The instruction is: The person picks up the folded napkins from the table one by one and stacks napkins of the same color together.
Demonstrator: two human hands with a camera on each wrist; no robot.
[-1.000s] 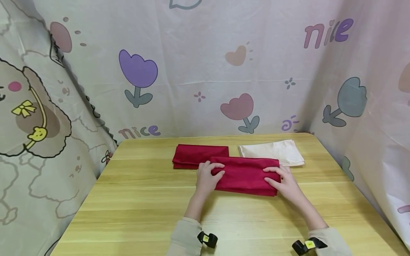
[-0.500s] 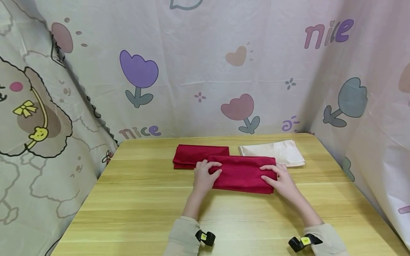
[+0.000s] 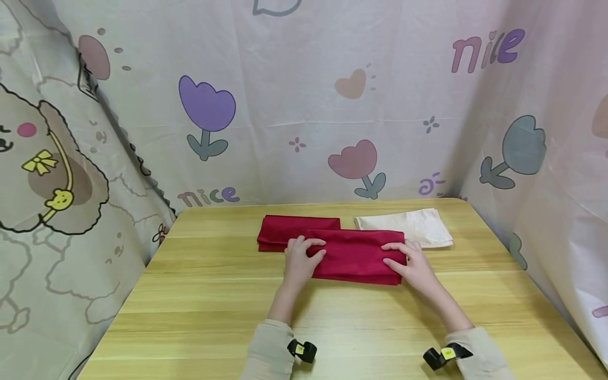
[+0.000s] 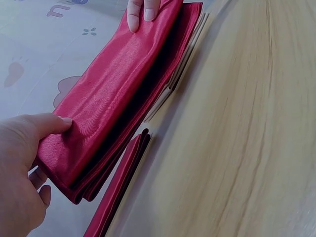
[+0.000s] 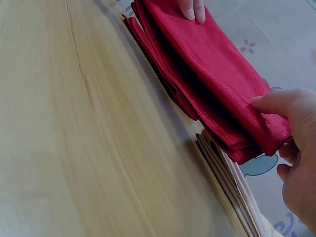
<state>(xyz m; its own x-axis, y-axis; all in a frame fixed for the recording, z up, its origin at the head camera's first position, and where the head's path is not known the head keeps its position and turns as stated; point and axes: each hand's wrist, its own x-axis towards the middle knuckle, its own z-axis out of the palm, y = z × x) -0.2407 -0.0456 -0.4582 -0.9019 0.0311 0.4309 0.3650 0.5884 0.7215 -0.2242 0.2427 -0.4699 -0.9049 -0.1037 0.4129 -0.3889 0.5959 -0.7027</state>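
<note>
Between my two hands hangs a folded red cloth (image 3: 353,257), raised off the table in both wrist views. My left hand (image 3: 299,259) pinches its left end, thumb on the near face and fingers curled behind. At the other end my right hand (image 3: 411,264) grips it the same way. Behind the held cloth, a second folded red cloth (image 3: 280,228) lies on the table, partly covered in the head view. To its right lies a folded cream cloth (image 3: 415,226), whose near left part is also covered. Stacked fold layers show along the held cloth's lower edge (image 4: 81,195).
The wooden table (image 3: 190,306) reaches back to a patterned fabric curtain (image 3: 285,95). More curtain hangs along the left and right sides. Each sleeve carries a small black wrist camera, the left camera (image 3: 302,350) and the right camera (image 3: 446,355).
Both hands have shifted the held red cloth to the left and slightly toward the back. It now covers more of the red cloth behind. The two lying cloths have stayed put.
</note>
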